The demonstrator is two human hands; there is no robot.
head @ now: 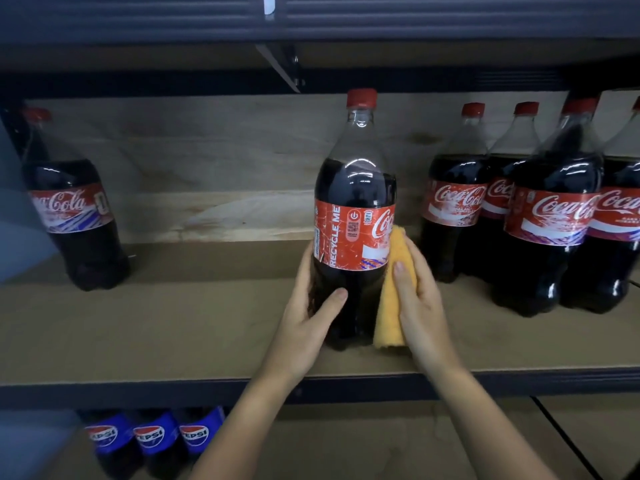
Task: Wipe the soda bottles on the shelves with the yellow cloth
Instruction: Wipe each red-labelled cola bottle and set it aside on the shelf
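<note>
The cola bottle stood upright mid-shelf. Against its right flank the right hand pressed the yellow cloth, fingers curled behind; the left hand gripped its lower left. Good wiping probably meant steadying firmly while stroking downward.

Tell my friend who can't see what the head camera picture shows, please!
A left hand grips a Coca-Cola bottle on a wooden shelf while the right hand presses a yellow cloth against its side. More Coca-Cola bottles stand to the right, one at the left, and Pepsi bottles below.
</note>
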